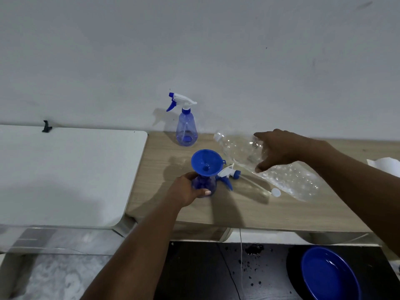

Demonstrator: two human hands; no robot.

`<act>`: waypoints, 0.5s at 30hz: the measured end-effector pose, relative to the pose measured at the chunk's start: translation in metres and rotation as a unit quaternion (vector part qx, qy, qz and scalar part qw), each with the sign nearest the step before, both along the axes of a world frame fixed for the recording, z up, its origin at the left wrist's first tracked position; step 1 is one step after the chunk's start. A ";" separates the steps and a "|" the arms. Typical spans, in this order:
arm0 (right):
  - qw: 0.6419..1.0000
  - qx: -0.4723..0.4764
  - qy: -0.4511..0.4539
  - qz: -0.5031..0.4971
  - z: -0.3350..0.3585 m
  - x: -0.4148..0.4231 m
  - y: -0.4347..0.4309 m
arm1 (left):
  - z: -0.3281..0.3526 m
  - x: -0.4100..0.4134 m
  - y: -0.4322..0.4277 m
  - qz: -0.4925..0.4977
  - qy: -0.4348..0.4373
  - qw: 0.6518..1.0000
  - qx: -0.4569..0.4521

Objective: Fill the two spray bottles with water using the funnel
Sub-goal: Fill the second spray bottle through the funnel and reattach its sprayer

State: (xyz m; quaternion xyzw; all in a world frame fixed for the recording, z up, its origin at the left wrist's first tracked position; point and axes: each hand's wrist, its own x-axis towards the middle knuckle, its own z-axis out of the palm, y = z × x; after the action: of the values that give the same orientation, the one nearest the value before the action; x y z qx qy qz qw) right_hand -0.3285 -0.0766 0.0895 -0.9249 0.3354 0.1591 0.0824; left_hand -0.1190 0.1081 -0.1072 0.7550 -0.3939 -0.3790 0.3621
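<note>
L hand grips funneled bottle; R hand grips water bottle; sprayer head btwn.

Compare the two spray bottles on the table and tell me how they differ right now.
The far spray bottle has its trigger head screwed on; the near spray bottle is open, with the funnel in its neck. The far one stands untouched by the wall; the left hand holds the near one. Both are blue, see-through and upright.
</note>
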 end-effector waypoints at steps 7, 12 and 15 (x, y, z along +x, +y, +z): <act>0.973 0.018 -0.213 -0.092 -0.023 -0.016 -0.013 | 0.004 -0.002 0.001 -0.001 0.002 1.000 -0.011; 0.916 0.018 -0.355 -0.184 -0.048 -0.027 -0.014 | 0.010 -0.003 0.003 -0.013 -0.009 1.000 -0.019; 0.884 0.017 -0.407 -0.230 -0.066 -0.024 -0.008 | 0.008 -0.002 0.003 -0.008 -0.004 1.000 -0.016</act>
State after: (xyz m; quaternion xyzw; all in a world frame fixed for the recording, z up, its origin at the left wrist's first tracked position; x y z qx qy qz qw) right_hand -0.3530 -0.0845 0.0239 -0.8036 0.4729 -0.2491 0.2620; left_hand -0.1210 0.1112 -0.0987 0.7476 -0.4074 -0.3724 0.3695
